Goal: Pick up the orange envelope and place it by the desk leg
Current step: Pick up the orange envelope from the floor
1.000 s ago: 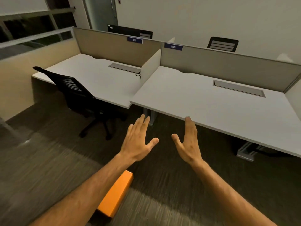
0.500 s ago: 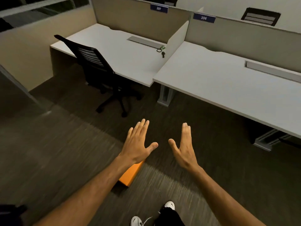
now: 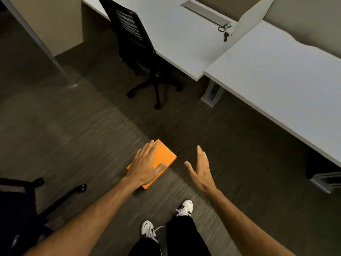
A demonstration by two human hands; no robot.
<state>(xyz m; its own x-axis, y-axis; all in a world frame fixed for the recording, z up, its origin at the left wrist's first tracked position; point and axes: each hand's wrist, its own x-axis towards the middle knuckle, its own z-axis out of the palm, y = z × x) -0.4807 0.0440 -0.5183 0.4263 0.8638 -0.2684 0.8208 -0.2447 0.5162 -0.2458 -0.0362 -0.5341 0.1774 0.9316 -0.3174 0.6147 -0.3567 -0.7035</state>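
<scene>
The orange envelope [image 3: 164, 157] lies flat on the dark carpet in front of my feet. My left hand [image 3: 146, 166] is spread over its near left part, fingers apart, covering much of it; whether it touches the envelope I cannot tell. My right hand [image 3: 200, 169] hovers open to the right of the envelope, palm turned inward, holding nothing. A grey metal desk leg [image 3: 212, 93] stands under the joint of the two white desks, up and to the right of the envelope.
A black office chair [image 3: 137, 50] is tucked at the left desk [image 3: 177, 43]. Keys [image 3: 225, 33] lie on that desk. Another chair's black base [image 3: 46, 198] sits at lower left. A second desk foot [image 3: 324, 182] is at right. My white shoes [image 3: 184, 207] stand below the envelope.
The view tilted down toward the floor. Both hands dropped lower; my left hand moved over the orange envelope, which now shows beside it rather than under my forearm.
</scene>
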